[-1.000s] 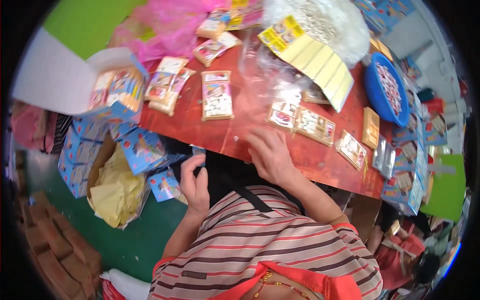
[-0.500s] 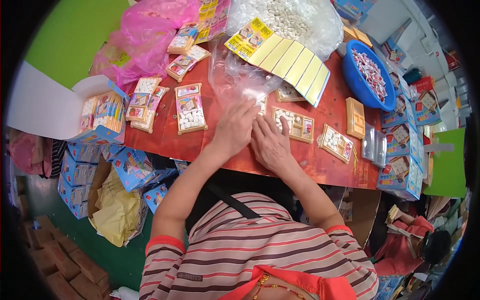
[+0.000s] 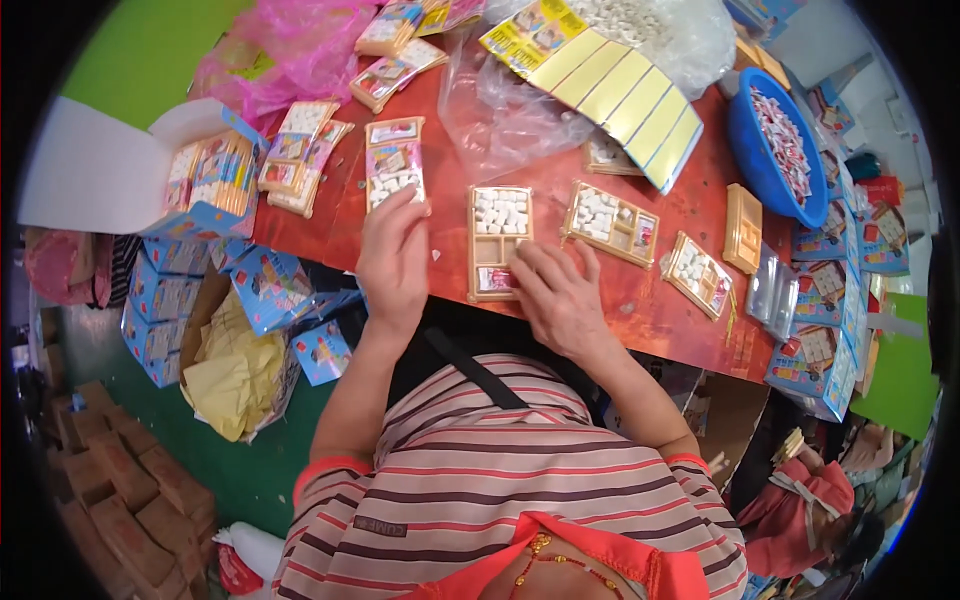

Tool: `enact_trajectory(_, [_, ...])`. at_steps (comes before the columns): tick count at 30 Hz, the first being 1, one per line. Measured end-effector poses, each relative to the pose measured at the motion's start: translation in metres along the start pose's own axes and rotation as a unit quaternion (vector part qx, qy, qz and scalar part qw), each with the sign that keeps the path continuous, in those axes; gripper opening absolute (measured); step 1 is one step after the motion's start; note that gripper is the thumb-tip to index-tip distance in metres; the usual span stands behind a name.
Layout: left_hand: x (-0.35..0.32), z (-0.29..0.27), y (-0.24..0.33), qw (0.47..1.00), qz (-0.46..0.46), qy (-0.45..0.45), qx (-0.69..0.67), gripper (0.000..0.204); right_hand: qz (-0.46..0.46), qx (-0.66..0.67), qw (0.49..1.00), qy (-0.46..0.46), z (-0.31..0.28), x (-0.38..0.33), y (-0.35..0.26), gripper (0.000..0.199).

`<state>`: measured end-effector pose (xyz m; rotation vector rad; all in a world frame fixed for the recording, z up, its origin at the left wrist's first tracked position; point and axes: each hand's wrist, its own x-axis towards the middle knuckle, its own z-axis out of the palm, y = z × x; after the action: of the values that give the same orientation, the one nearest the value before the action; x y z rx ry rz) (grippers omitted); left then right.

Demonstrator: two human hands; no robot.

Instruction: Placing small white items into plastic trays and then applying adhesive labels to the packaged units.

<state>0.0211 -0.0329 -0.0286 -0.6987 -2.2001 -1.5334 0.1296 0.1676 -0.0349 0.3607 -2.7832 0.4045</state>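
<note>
Beginning with the tray [image 3: 488, 250]: its position, and the state of the hands?

It lies flat on the red table [image 3: 450, 240] before the person: white pieces [image 3: 502, 211] in the far compartment, a packet [image 3: 494, 279] in the near one. The right hand [image 3: 560, 295] is at its right edge, fingers curled; whether it grips cannot be determined. The left hand [image 3: 392, 262] is loosely bent, fingers parted, nothing seen held, over the near end of a pack [image 3: 395, 158]; contact unconfirmed.

Beyond these?

To the right, a second tray [image 3: 620, 238], a third tray [image 3: 690, 292], then a blue bowl [image 3: 745, 165].

Risks noted?

In my judgement, spillage: the pieces appear loose, with no cover discernible, so a sharp tilt or knock could scatter them. A hasty left hand might also skew the pack.

What escaped inspection?

The right fingers mask part of the tray's edge; the left hand hides the pack's near end. A sheet [image 3: 620, 95] overlaps another tray [image 3: 607, 156]. A co-worker [image 3: 800, 505], lower right, is partly lost at the dark rim.
</note>
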Motion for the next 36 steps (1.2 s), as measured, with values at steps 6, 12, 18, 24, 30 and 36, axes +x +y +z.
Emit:
enact_trajectory(6, [-0.086, -0.059, -0.053, 0.964, -0.202, 0.155, -0.071, 0.023, -0.009, 0.032, 0.998, 0.049, -0.01, 0.006, -0.002, 0.04])
enact_trajectory(12, [-0.092, -0.082, -0.089, 0.892, -0.374, -0.045, -0.249, 0.035, -0.039, 0.095, 0.994, 0.03, -0.004, 0.018, -0.036, 0.041])
enact_trajectory(18, [-0.093, -0.091, -0.098, 0.857, -0.407, -0.071, -0.309, 0.019, -0.049, 0.102, 0.993, 0.021, 0.003, 0.019, -0.046, 0.039])
enact_trajectory(24, [-0.091, -0.105, -0.066, 0.886, -0.389, -0.07, -0.242, 0.013, -0.064, 0.131, 0.989, -0.008, 0.005, 0.025, -0.059, 0.039])
enact_trajectory(30, [-0.097, -0.123, -0.023, 0.862, -0.41, -0.07, -0.29, 0.011, -0.055, 0.233, 0.968, -0.068, 0.01, 0.036, -0.072, 0.036])
enact_trajectory(36, [-0.075, -0.113, -0.009, 0.935, -0.237, -0.199, -0.175, 0.011, -0.02, 0.321, 0.944, -0.073, 0.007, 0.059, -0.09, 0.033])
